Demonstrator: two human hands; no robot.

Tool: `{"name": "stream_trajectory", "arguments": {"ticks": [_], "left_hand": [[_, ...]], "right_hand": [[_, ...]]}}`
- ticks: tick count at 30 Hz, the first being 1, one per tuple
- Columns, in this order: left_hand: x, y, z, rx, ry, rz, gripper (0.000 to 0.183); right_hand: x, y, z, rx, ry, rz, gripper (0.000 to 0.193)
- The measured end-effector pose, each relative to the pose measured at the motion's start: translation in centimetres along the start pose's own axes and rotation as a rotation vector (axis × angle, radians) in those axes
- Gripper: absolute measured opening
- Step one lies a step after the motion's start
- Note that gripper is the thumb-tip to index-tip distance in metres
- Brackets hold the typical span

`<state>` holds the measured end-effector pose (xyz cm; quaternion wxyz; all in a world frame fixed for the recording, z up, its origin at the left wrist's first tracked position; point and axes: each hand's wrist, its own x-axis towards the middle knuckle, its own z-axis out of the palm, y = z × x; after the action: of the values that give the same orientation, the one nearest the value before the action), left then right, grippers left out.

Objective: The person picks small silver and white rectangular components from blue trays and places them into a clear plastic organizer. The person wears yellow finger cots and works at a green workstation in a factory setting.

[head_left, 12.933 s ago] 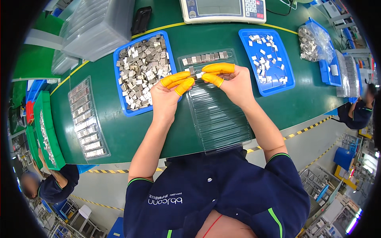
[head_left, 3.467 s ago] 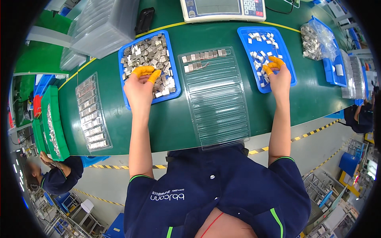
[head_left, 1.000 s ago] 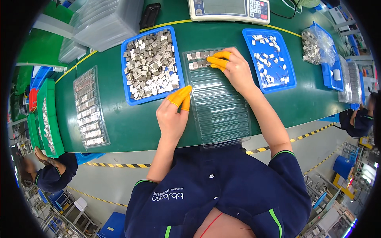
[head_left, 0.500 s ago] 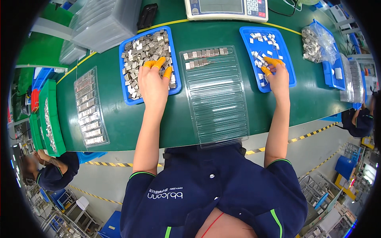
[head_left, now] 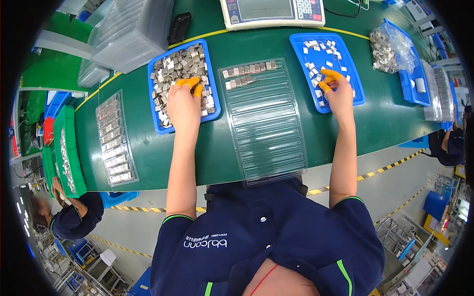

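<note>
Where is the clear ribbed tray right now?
The clear ribbed tray lies mid-table between two blue bins, straight before the person, with the left hand and right hand flanking it.

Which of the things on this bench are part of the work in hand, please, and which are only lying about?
In use: left hand in the left blue tray; right hand in the right blue tray; clear slotted tray.
Lying about: scale, bag of parts, filled side tray.

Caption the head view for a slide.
Left hand and right hand pick metal parts from two blue trays beside a clear tray.
</note>
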<state>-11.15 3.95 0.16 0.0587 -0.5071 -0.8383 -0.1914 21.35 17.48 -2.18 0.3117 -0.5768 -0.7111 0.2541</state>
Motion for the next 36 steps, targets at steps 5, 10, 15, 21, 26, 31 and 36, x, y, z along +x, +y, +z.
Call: {"name": "stream_trajectory", "arguments": {"ticks": [5,10,15,21,26,31,36], "left_hand": [[0.0,-0.6,0.7,0.134,0.076,0.099,0.016],[-0.1,0.7,-1.3,-0.43,0.099,-0.138,0.021],[-1.4,1.4,-1.9,-1.533,-0.104,-0.428,0.027],[-3.4,4.2,-2.5,-1.697,-0.298,-0.519,0.026],[-4.3,4.5,-2.4,-1.809,-0.439,-0.514,0.024],[-4.4,4.9,-2.8,-1.719,-0.447,-0.468,0.024],[-5.1,5.3,-2.5,-1.68,-0.49,-0.482,0.024]], "right_hand": [[-0.1,-0.6,-0.4,0.122,0.022,0.056,0.033],[0.0,0.5,-0.7,0.204,0.146,-0.062,0.028],[-1.4,-3.3,-1.1,0.513,0.157,0.048,0.018],[-4.0,-8.3,0.7,0.854,-0.08,-0.148,0.022],[-6.1,-11.0,2.0,1.032,-0.274,0.074,0.025],[-6.6,-12.2,3.1,1.053,-0.312,-0.06,0.027],[-6.9,-12.4,3.6,1.036,-0.36,-0.028,0.023]]}}
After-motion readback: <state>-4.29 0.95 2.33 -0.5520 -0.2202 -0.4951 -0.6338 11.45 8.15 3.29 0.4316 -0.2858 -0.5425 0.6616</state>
